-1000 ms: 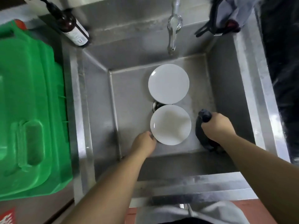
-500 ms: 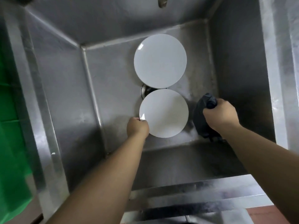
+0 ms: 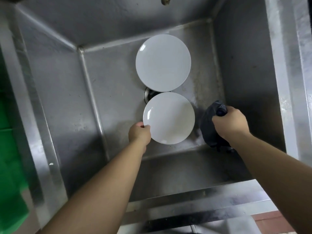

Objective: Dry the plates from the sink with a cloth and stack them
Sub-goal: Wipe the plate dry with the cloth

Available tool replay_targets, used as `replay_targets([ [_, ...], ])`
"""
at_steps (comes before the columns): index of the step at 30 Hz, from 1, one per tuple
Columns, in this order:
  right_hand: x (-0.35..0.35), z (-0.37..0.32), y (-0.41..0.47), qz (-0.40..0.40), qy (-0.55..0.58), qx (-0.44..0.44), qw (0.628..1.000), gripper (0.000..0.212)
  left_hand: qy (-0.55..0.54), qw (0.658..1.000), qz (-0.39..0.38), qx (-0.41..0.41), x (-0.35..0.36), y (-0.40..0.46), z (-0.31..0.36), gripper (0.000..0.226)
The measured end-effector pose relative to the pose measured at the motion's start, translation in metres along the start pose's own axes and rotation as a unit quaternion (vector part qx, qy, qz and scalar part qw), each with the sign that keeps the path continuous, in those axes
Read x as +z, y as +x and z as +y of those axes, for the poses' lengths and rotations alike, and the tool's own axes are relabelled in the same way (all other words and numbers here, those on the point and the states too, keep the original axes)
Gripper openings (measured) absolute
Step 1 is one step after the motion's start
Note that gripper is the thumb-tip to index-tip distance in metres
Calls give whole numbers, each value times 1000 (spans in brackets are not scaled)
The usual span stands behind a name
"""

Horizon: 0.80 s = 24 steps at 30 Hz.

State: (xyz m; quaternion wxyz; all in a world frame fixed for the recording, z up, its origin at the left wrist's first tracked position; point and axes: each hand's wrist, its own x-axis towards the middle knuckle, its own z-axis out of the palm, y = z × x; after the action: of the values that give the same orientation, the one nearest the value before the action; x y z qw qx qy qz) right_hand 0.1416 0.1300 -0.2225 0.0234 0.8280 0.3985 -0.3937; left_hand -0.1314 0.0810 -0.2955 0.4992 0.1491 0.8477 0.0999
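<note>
Pinching the near plate [image 3: 169,117], smooth, round and glossy white, at its seven o'clock rim, the left hand [image 3: 139,133] curls its fingers on it. A matching far plate [image 3: 163,62] lies at twelve o'clock. At three o'clock, the right hand [image 3: 231,122] clenches a crumpled dark cloth [image 3: 208,126] inside the dull steel sink [image 3: 104,85].

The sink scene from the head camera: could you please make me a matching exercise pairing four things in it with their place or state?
Column one:
1. near plate
2. far plate
3. dark cloth
4. drain

Column two:
A. partly hidden between the two plates
B. gripped in the right hand
C. lying untouched toward the sink's back wall
D. pinched at its rim by the left hand

Pairs: 1-D, 2-C, 3-B, 4-A
</note>
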Motion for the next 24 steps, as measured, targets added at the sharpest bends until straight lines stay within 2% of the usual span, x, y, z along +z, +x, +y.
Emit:
replay_targets([
  [9,-21,-7,-31,16,14,12,1000,12,-40,998,-50,10,-31,-27,0,6],
  [13,-35,-15,-53,19,33,4,999,7,-136,982,-130,26,-44,-48,10,25],
  [15,-43,-21,-65,11,53,5,999,8,-164,974,-155,19,-50,-61,16,31],
  [19,-60,-37,-97,-25,98,-14,995,8,-211,963,-167,1,-70,-93,22,28],
  [24,-84,-59,-144,-62,191,-29,979,6,-274,942,-196,16,-110,-141,26,32],
])
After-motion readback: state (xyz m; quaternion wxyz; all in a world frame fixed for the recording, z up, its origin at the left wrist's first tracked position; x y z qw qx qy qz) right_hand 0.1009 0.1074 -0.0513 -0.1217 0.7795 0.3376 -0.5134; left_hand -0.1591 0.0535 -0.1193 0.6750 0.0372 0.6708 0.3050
